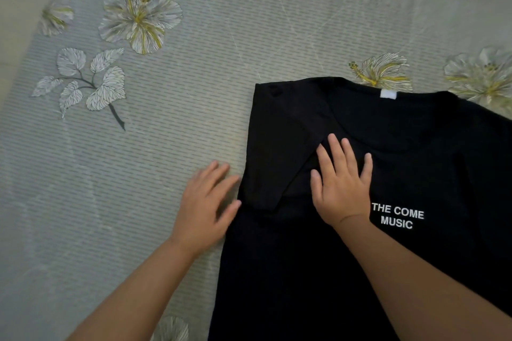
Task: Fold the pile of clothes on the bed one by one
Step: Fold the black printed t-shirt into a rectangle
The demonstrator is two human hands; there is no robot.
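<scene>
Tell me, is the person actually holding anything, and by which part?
Nothing is gripped. The right hand presses flat on the black T-shirt beside its folded-in sleeve; the left hand lies open at the shirt's edge.

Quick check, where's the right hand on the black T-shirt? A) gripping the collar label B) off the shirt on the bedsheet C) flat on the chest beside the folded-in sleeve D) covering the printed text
C: the right hand lies flat with spread fingers on the chest of the black T-shirt, at the edge of the folded-in sleeve; the printed text shows uncovered beside its wrist.
</scene>
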